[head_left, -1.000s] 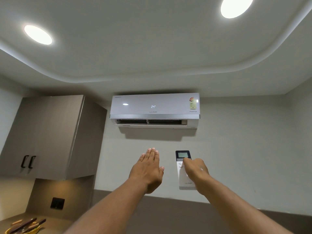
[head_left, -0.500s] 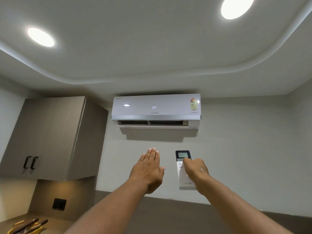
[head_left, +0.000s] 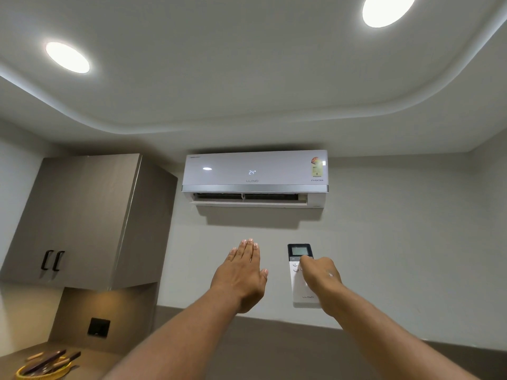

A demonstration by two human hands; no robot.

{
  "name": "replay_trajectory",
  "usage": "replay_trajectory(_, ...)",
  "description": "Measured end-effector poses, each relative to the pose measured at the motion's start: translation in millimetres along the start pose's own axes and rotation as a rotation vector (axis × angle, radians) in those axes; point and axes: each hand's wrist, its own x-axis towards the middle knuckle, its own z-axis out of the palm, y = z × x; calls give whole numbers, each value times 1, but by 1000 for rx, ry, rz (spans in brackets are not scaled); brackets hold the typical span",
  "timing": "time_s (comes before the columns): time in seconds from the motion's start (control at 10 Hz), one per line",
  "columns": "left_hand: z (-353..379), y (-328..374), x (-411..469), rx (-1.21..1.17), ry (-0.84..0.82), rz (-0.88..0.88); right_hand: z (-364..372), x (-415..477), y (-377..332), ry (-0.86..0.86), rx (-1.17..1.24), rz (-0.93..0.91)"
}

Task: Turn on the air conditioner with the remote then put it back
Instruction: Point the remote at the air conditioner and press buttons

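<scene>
Remote (head_left: 299, 270): white body, dark top w/ grey screen; right hand (head_left: 321, 278) grips it; left hand (head_left: 241, 275) flat, empty.

walls pale grey | ceiling lights (head_left: 67, 57) lit | cabinet (head_left: 82, 220) brown

A home kitchen is showing here. A taupe wall cabinet (head_left: 82, 220) with two black handles (head_left: 52, 260) is hanging in the left corner, warm light is glowing beneath it, and a black socket plate (head_left: 98, 327) is sitting on the wall below. A yellow basket (head_left: 41, 370) holding utensils is resting on the counter (head_left: 90, 360). Round recessed lights (head_left: 67, 57) are shining from a curved false ceiling, and a split air conditioner (head_left: 255, 174) is displaying 24° on the pale wall.
</scene>
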Motion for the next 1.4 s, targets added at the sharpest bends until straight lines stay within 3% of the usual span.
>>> replay_trajectory(0.9,-3,-6,-2,11,-11,-10,12,1,1,-19,42,-26)
replay_trajectory(1.4,2,-5,1,-49,-30,-8,21,7,8,105,-114,-127)
